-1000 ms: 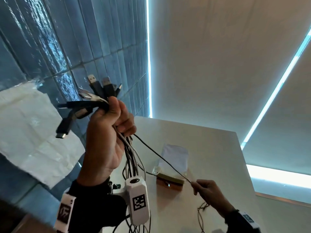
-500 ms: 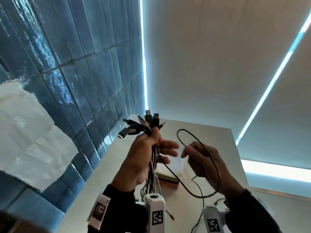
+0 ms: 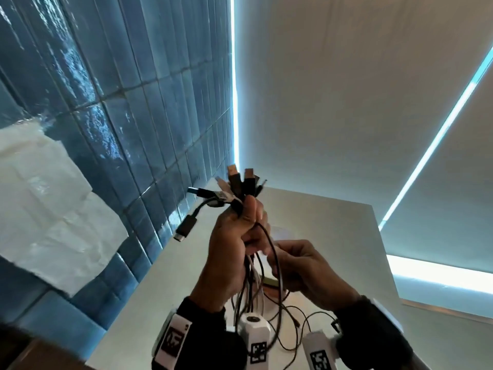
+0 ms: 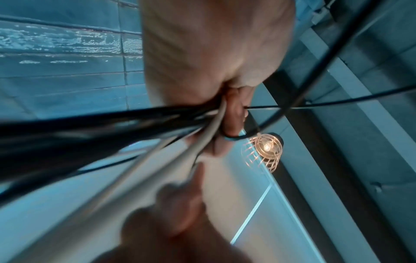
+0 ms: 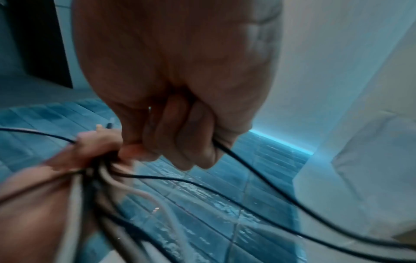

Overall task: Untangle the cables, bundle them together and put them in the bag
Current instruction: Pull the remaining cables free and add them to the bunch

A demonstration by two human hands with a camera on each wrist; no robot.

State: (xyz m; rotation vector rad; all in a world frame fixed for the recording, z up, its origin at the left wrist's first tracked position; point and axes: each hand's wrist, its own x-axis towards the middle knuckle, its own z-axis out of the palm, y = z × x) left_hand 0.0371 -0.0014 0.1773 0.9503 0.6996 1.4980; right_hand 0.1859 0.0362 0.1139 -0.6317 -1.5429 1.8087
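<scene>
My left hand (image 3: pixel 234 247) grips a bundle of cables (image 3: pixel 253 287) upright above the table, black and white strands together. Several USB plugs (image 3: pixel 234 182) fan out above the fist, and one black plug (image 3: pixel 186 227) droops to the left. My right hand (image 3: pixel 298 265) sits just right of the fist with its fingers curled round a thin black cable (image 3: pixel 274 260) that loops from the fist down toward the table. In the right wrist view that thin black cable (image 5: pixel 238 156) leaves the curled fingers (image 5: pixel 180 138). The left wrist view shows the bundle (image 4: pixel 135 121) squeezed in the fist. The bag is mostly hidden behind my hands.
The white table (image 3: pixel 333 225) stretches ahead, with loose black cable ends (image 3: pixel 298 321) lying on it near me. A blue tiled wall (image 3: pixel 120 116) runs along the left with a white sheet (image 3: pixel 48 209) stuck to it. A lit wire lamp (image 4: pixel 265 149) hangs overhead.
My right hand has come up from low over the table to beside the left fist, bringing the thin black cable. The left hand has dropped lower and further from my face.
</scene>
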